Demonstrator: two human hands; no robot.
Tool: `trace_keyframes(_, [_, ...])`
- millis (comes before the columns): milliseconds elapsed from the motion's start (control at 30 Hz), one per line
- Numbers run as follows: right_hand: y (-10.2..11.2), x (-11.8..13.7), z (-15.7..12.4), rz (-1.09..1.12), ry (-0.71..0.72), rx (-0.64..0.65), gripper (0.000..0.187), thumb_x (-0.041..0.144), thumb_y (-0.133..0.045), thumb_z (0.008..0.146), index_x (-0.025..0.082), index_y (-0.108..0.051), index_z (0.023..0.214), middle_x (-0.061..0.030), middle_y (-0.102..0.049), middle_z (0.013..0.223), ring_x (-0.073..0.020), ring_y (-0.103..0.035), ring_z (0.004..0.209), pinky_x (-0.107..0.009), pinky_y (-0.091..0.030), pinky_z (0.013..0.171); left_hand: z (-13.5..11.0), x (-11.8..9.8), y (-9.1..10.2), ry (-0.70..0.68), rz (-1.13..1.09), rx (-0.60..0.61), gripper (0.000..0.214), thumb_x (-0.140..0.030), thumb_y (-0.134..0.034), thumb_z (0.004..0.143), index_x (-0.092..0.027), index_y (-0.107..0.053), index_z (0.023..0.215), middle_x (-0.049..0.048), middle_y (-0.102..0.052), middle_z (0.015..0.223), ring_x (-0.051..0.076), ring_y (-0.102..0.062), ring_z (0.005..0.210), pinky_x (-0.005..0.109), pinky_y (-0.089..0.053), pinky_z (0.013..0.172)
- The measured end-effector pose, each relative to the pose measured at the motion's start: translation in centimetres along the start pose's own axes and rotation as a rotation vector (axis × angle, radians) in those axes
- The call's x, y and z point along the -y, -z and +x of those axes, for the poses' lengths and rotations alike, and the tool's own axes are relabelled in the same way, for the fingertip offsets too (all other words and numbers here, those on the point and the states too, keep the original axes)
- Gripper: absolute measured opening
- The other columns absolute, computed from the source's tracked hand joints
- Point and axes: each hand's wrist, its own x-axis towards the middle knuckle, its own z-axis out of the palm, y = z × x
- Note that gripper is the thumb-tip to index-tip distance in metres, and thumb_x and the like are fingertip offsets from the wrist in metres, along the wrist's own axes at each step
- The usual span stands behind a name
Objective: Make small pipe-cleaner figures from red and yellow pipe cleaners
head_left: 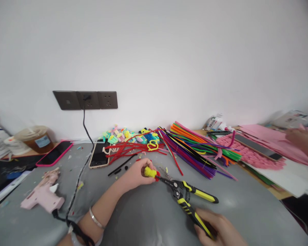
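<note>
My left hand (138, 173) is closed around a small yellow and red fuzzy piece (150, 172), which looks made of pipe cleaners. In my right hand (219, 227) is the lower handle of black-and-yellow pliers (177, 189). The handles of the pliers are spread apart, and their jaws reach the red part of the piece. Whether the jaws grip it is too small to tell. Just behind my left hand, red pipe cleaners (133, 148) lie across the table, with black pipe cleaner bits (122, 165) nearer to me.
A pink glue gun (42, 198) with a black cord lies left. Two phones (55, 153) (100, 153), a drink cup (39, 140) and coloured pipe cleaner bundles (195, 150) line the back. At right, another person's hand (301, 138) touches pink sheets (267, 136).
</note>
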Motion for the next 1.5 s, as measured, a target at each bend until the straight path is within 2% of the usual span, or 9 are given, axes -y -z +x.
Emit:
trace_keyframes(133, [0.3, -0.2, 0.0, -0.025, -0.029, 0.062, 0.010, 0.022, -0.053, 0.076, 0.020, -0.049, 0.067, 0.0032, -0.050, 0.061, -0.0113, -0.041, 0.056, -0.019, -0.037, 0.055, 0.0, 0.0, 0.0, 0.024, 0.002, 0.015, 0.033, -0.021, -0.077, 0.063, -0.018, -0.050, 0.082, 0.0046, -0.066, 0.095, 0.014, -0.059, 0.076, 0.025, -0.043, 0.069])
trace_keyframes(267, [0.7, -0.3, -0.3, -0.065, -0.039, 0.054, 0.002, 0.022, -0.053, 0.077, 0.022, -0.054, 0.076, 0.0032, -0.056, 0.063, -0.0118, -0.048, 0.055, -0.019, -0.038, 0.054, -0.1, -0.4, 0.0, 0.035, 0.105, 0.021, 0.030, -0.021, -0.077, 0.064, -0.017, -0.053, 0.080, 0.0025, -0.067, 0.090, 0.013, -0.059, 0.074, 0.023, -0.042, 0.066])
trace_keyframes(467, [1.2, 0.0, -0.5, -0.098, -0.006, 0.042, 0.006, 0.024, -0.052, 0.081, 0.025, -0.058, 0.080, 0.0035, -0.062, 0.064, -0.0127, -0.054, 0.053, -0.019, -0.041, 0.053, -0.5, -1.2, 0.2, -0.002, 0.325, 0.024, 0.024, -0.021, -0.076, 0.065, -0.017, -0.059, 0.080, -0.0031, -0.062, 0.080, 0.011, -0.051, 0.068, 0.021, -0.037, 0.062])
trace_keyframes(633, [1.7, 0.1, -0.6, -0.079, 0.028, -0.025, 0.010, 0.028, -0.055, 0.082, 0.026, -0.064, 0.082, 0.0020, -0.067, 0.067, -0.0137, -0.059, 0.053, -0.019, -0.044, 0.053, -0.8, -1.6, 0.5, 0.002, 0.347, 0.078, 0.024, -0.023, -0.078, 0.066, -0.017, -0.059, 0.079, -0.0045, -0.059, 0.077, 0.011, -0.050, 0.068, 0.020, -0.037, 0.062])
trace_keyframes(833, [1.8, -0.1, -0.5, -0.079, 0.059, -0.041, 0.012, 0.029, -0.055, 0.083, 0.025, -0.067, 0.082, 0.0015, -0.070, 0.068, -0.0145, -0.062, 0.056, -0.019, -0.047, 0.055, -0.9, -1.5, 0.6, -0.040, 0.459, 0.122, 0.030, -0.029, -0.082, 0.063, -0.017, -0.059, 0.078, -0.0065, -0.052, 0.069, 0.010, -0.047, 0.065, 0.020, -0.033, 0.058])
trace_keyframes(1133, [1.9, 0.0, -0.6, -0.090, 0.046, -0.055, 0.010, 0.030, -0.059, 0.081, 0.025, -0.068, 0.080, 0.0019, -0.069, 0.065, -0.0146, -0.062, 0.056, -0.018, -0.048, 0.057, -1.0, -1.5, 1.2, 0.009, 0.254, 0.180, 0.024, -0.032, -0.077, 0.070, -0.015, -0.061, 0.070, -0.0013, -0.059, 0.073, 0.009, -0.053, 0.061, 0.021, -0.042, 0.058])
trace_keyframes(1233, [2.0, 0.3, -0.5, -0.088, 0.041, -0.012, 0.012, 0.029, -0.057, 0.082, 0.024, -0.068, 0.082, 0.0021, -0.069, 0.066, -0.0140, -0.062, 0.056, -0.017, -0.047, 0.056, -1.0, -1.5, 1.2, 0.024, 0.221, 0.193, 0.026, -0.032, -0.079, 0.069, -0.015, -0.060, 0.069, -0.0003, -0.061, 0.075, 0.010, -0.056, 0.062, 0.022, -0.044, 0.059])
trace_keyframes(1333, [2.2, 0.6, -0.5, -0.099, 0.033, 0.018, 0.012, 0.028, -0.056, 0.083, 0.024, -0.067, 0.083, 0.0020, -0.070, 0.068, -0.0136, -0.062, 0.057, -0.016, -0.047, 0.055, -1.0, -1.2, 1.3, 0.042, 0.219, 0.204, 0.031, -0.033, -0.083, 0.064, -0.016, -0.059, 0.075, -0.0018, -0.060, 0.071, 0.010, -0.055, 0.063, 0.022, -0.045, 0.060])
trace_keyframes(1500, [1.9, 0.3, -0.5, -0.096, 0.015, 0.001, 0.012, 0.029, -0.056, 0.083, 0.025, -0.067, 0.084, 0.0011, -0.072, 0.071, -0.0144, -0.064, 0.058, -0.017, -0.047, 0.055, -1.3, -1.3, 1.9, 0.134, 0.191, 0.236, 0.054, -0.035, -0.091, 0.052, -0.018, -0.059, 0.092, -0.0041, -0.058, 0.073, 0.012, -0.056, 0.069, 0.024, -0.047, 0.064])
